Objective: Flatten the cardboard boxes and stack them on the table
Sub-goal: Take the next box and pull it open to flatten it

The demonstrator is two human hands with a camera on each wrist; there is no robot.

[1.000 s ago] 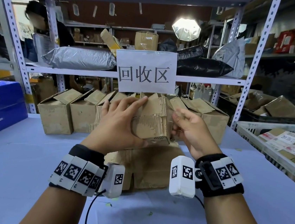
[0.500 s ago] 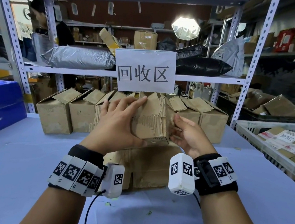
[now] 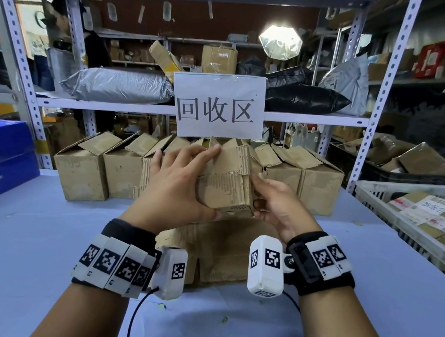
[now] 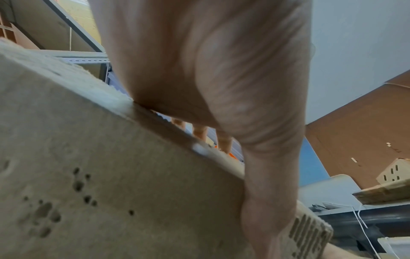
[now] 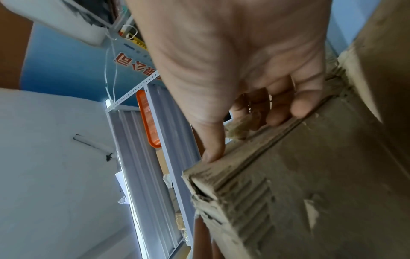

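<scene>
Shelves full of parcels rise behind our pale blue desk, where a row of open boxes stands at the far edge under a paper sign. We hold a worn box above flattened cardboard. Our left hand spreads over its left face; our right hand grips its right side. Only the right wrist view shows those fingers curled on an edge; the left wrist view shows the thumb under the box.

A worn, peeling brown cardboard box is held upright above a flattened stack on the table, flaps open.
</scene>
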